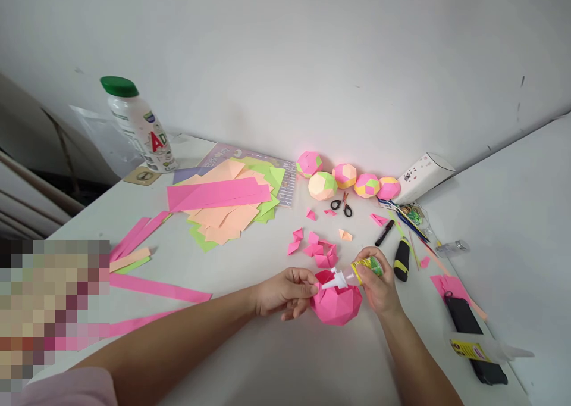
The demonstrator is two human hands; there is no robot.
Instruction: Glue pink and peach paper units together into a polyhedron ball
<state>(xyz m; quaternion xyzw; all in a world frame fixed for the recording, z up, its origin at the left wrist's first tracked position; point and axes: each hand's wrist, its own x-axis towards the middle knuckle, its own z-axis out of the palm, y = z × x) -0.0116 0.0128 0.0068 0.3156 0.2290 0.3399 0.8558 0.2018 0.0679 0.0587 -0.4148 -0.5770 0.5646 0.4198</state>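
A faceted pink paper ball [338,308], open at the top, sits on the table in front of me. My left hand [289,290] pinches its left rim between thumb and finger. In my right hand [377,284] is a glue bottle [352,274], tilted with its white nozzle pointing left over the ball's opening. Whether the tip touches the paper or any glue comes out, I cannot tell. Just behind the ball lie joined pink folded paper pieces [322,251] and a separate pink folded piece [295,241]. A peach folded piece [345,234] lies a little farther back.
Several finished multicolour paper balls [322,186] line the wall, with scissors [342,206] before them. Paper sheets [218,200] and pink strips [160,287] lie left, near a white bottle [140,129]. At right are a marker [384,233], cutter [402,259] and second glue bottle [473,349].
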